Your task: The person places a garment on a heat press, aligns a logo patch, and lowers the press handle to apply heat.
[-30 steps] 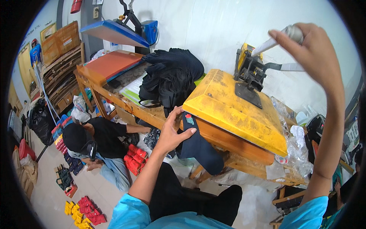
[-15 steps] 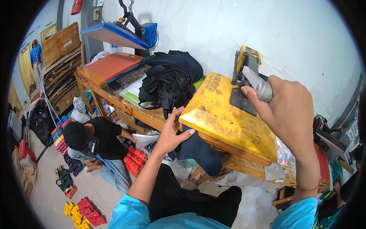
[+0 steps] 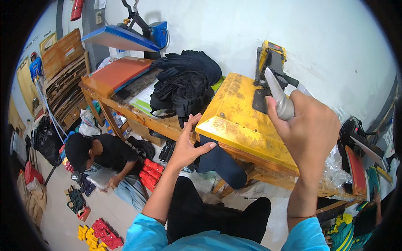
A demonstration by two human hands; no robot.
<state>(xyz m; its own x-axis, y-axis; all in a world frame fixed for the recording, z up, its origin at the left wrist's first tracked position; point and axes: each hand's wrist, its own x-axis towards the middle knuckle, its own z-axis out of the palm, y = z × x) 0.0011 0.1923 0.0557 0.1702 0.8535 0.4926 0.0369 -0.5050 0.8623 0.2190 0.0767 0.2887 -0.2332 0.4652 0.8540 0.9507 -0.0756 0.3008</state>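
Note:
A yellow heat press point(image 3: 236, 108) with a worn, stained top stands before me on a wooden table, its upper plate down. My right hand point(image 3: 307, 129) is wrapped round the press's grey handle point(image 3: 285, 110). At the near left corner of the plate is my left hand point(image 3: 188, 146), thumb and fingers spread. Its thumb touches a dark navy sock point(image 3: 222, 165) that hangs out from under the plate's front edge. The part of the sock under the plate is hidden. Left of the press lies a heap of dark socks point(image 3: 186, 83).
A blue heat press point(image 3: 121, 37) stands raised beyond the heap, near an orange board point(image 3: 119, 75). At lower left a person in black point(image 3: 113, 152) sits on the floor among red bundles point(image 3: 148, 173) and yellow bundles point(image 3: 90, 236). Clear plastic point(image 3: 335, 169) lies right of the press.
My right hand has come slightly nearer and lower with the handle. My left hand stays at the corner. The seated person now holds a clear plastic packet and has turned a little.

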